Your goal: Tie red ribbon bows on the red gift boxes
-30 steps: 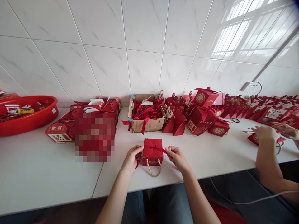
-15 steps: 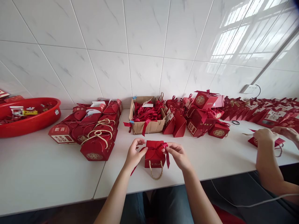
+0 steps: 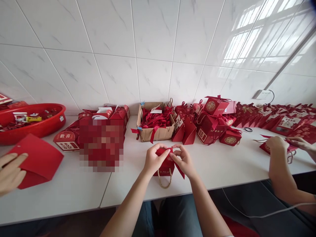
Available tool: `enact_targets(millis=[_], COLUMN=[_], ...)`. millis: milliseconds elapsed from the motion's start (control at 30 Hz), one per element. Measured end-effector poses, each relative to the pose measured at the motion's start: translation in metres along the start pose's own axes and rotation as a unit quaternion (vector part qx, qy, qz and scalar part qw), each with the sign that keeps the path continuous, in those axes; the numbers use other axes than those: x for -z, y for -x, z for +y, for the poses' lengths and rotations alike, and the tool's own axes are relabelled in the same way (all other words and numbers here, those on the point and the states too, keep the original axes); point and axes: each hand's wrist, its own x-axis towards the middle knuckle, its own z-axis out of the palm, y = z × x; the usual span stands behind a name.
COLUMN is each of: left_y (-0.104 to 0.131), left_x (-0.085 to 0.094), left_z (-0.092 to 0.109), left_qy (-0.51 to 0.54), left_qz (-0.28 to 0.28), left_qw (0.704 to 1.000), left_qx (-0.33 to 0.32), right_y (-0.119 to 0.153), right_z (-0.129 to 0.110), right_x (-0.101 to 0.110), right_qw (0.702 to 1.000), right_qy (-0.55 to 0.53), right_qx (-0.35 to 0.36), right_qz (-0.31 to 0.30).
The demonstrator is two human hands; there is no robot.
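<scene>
Between my hands a small red gift box (image 3: 167, 169) with gold print stands on the white table. A twisted gold cord handle (image 3: 165, 185) hangs down its front. My left hand (image 3: 155, 158) pinches the dark red ribbon (image 3: 179, 169) at the top of the box, thumb against index finger. My right hand (image 3: 182, 159) has its fingertips closed on the same ribbon, close to the left ones, and one loose end trails down the box's right side. The knot itself is mostly hidden behind my fingers.
A cardboard box (image 3: 160, 134) of red ribbons stands behind. Red gift boxes (image 3: 214, 130) are piled to its right. At left are a red basin (image 3: 49, 128), more boxes (image 3: 66, 140), partly pixelated, and a co-worker's hand (image 3: 11, 174) with a red box (image 3: 40, 161). Another person's hands work at right.
My hands have come together over the top of the box, drawing the ribbon in. A co-worker's hand with a red box has entered at left. Pixelation now covers some boxes.
</scene>
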Motion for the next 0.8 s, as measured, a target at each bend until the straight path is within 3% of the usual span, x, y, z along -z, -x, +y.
enact_targets(millis=[300, 467, 600, 800], left_y=[0.003, 0.01, 0.018, 0.017], left_x=[0.014, 0.031, 0.035, 0.036], left_z=[-0.005, -0.025, -0.041, -0.044], left_qy=[0.004, -0.012, 0.009, 0.057], left_qz=[0.008, 0.066, 0.034, -0.005], left_qw=[1.0, 0.996, 0.994, 0.989], left_qx=[0.007, 0.051, 0.104, 0.139], right_y=[-0.007, -0.007, -0.006, -0.006], right_z=[0.003, 0.012, 0.012, 0.004], right_x=[-0.003, -0.008, -0.009, -0.011], right_qw=[0.996, 0.997, 0.997, 0.995], right_qy=[0.076, 0.063, 0.05, 0.085], right_qx=[0.045, 0.044, 0.044, 0.043], right_qz=[0.009, 0.006, -0.028, -0.032])
